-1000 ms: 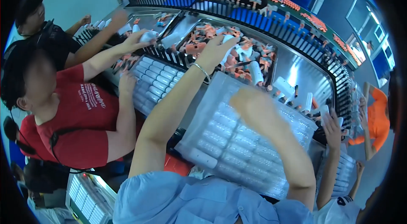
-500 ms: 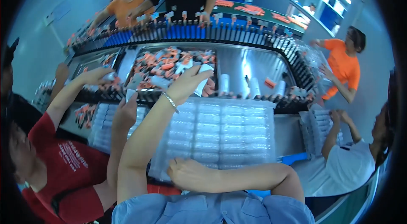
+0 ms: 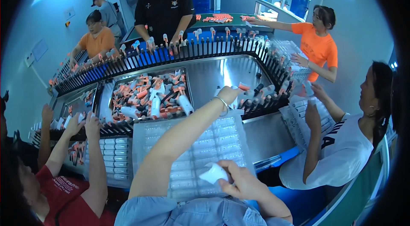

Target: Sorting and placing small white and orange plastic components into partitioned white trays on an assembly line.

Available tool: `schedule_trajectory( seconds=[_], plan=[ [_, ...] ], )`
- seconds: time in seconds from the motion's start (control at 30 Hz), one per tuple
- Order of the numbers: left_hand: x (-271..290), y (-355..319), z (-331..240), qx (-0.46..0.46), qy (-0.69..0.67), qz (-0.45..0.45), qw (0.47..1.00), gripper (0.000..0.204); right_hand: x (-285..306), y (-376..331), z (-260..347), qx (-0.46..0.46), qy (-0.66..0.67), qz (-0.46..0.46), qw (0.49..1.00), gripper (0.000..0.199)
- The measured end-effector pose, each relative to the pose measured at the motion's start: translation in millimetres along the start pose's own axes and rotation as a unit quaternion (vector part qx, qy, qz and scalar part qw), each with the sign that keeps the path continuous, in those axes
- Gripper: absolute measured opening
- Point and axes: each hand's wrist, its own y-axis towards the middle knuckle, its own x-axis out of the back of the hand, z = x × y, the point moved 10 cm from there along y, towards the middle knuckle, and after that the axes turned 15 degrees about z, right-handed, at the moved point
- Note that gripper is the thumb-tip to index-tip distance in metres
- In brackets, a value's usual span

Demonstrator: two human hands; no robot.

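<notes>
My left hand (image 3: pixel 229 95), with a bracelet on the wrist, reaches forward to the near row of black posts. Its fingers are closed, and what they grip is mostly hidden; a white piece shows just below them. Close to my body, my right hand (image 3: pixel 244 182) pinches a curved white plastic shell (image 3: pixel 213 174) between thumb and fingers. That shell is above the near edge of a clear plastic blister tray (image 3: pixel 149 137) with rows of moulded compartments. Beside my left fingers lies an orange piece (image 3: pixel 244 86).
A pile of orange, grey and white parts (image 3: pixel 143 95) fills a metal pan ahead. Black posts (image 3: pixel 213 46) ring the steel table, several carrying parts. A person in red (image 3: pixel 64 194) works at left, one in white (image 3: pixel 341 157) at right; others stand across.
My left hand has moved right from above the parts pile to the post row. My right hand, earlier a fist without a visible shell, now holds a white shell. The view has shifted.
</notes>
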Motion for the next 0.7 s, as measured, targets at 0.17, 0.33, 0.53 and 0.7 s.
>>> schedule_trajectory(
  seconds=[0.17, 0.33, 0.53, 0.7],
  plan=[
    [23.2, 16.8, -5.4, 0.003, 0.184, -0.165, 0.969, 0.049, 44.9, -18.0, -16.5, 0.008, -0.039, -0.136, 0.990, 0.042],
    [25.6, 13.9, -7.0, 0.051, 0.354, -0.102, 0.928, 0.044, 125.0, -24.6, -77.3, -0.056, 0.081, -0.245, 0.965, 0.029],
    [28.9, -3.1, 11.7, 0.005, 0.507, 0.061, 0.860, 0.040, 196.1, 36.3, -77.3, 0.076, -0.343, -0.184, 0.918, 0.038],
    [61.8, -36.8, 19.7, 0.079, 0.537, 0.034, 0.839, 0.040, 183.5, 121.9, -90.1, 0.085, -0.414, -0.056, 0.905, 0.036]
  ],
)
